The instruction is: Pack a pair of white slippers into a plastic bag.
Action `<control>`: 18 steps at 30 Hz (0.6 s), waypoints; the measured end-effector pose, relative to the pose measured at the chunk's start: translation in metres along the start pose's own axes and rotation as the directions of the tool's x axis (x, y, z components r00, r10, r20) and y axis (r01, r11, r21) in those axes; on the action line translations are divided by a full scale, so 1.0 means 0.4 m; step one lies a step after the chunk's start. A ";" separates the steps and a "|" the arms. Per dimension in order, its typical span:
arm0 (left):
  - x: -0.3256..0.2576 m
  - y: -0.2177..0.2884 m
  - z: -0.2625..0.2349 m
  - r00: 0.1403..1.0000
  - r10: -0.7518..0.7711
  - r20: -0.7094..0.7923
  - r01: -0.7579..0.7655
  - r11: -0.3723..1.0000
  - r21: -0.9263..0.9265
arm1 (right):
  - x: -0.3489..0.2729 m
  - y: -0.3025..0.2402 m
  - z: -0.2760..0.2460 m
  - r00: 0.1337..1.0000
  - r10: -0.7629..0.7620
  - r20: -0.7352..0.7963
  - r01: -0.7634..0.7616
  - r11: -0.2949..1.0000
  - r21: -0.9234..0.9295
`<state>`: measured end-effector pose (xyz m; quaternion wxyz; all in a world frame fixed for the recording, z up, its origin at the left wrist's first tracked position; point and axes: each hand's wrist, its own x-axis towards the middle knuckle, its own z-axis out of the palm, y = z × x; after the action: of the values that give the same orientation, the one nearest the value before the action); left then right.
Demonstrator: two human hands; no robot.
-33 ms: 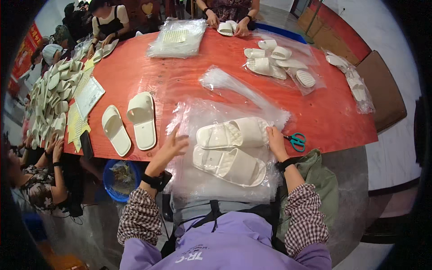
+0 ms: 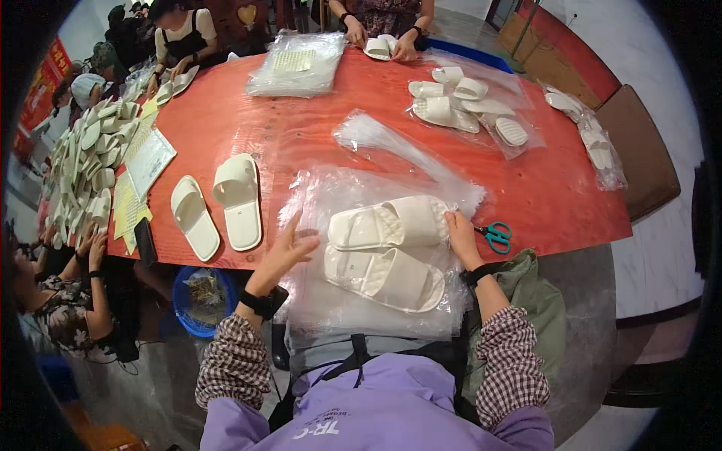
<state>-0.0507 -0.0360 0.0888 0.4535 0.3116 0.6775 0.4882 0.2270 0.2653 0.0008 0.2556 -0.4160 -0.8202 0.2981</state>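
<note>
A pair of cream slippers [image 2: 406, 279] lies side by side inside a clear plastic bag [image 2: 364, 289] in front of me, toes to the right. Beneath it is a stack of clear bags [image 2: 304, 312], reaching over the table's near edge. My right hand [image 2: 464, 242] grips the bag's right edge by the upper slipper's toe. At the bag's left my left hand [image 2: 282, 258] hovers with fingers spread, holding nothing. Further left, two unbagged slippers, a left one [image 2: 197, 229] and a right one [image 2: 242, 224], rest on the table.
Teal-handled scissors [image 2: 496, 237] lie right of my right hand. Bagged slippers [image 2: 444, 113] sit at the far right, a bag stack [image 2: 297, 71] at the back. Left stands a slipper heap [image 2: 94, 143]; below the red table [image 2: 301, 131], a blue bin [image 2: 197, 325]. Co-workers handle slippers around it.
My left hand has shifted very slightly, its fingers still spread. The bagged slippers have barely moved; my right hand stays in place.
</note>
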 end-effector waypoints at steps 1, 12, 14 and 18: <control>0.010 -0.041 0.000 0.997 -0.009 -0.081 0.003 0.997 -0.075 | 0.000 -0.014 0.006 1.000 -0.004 0.002 0.004 0.999 0.054; -0.093 -0.132 -0.029 0.950 0.207 -0.234 -0.104 0.916 0.388 | 0.007 0.020 0.000 0.991 0.071 0.117 -0.084 0.990 0.109; -0.083 -0.125 -0.020 0.942 0.171 -0.288 -0.086 0.954 0.287 | -0.006 0.028 0.002 0.995 -0.037 -0.097 0.042 0.998 0.053; -0.105 0.000 0.027 0.722 0.685 -0.102 -0.156 0.304 0.940 | -0.021 -0.024 -0.028 0.984 0.173 0.041 -0.174 0.984 0.025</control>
<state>-0.0242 -0.0682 0.1005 -0.1203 0.5380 0.8039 0.2232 0.2338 0.2568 0.0139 0.2183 -0.4764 -0.7814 0.3389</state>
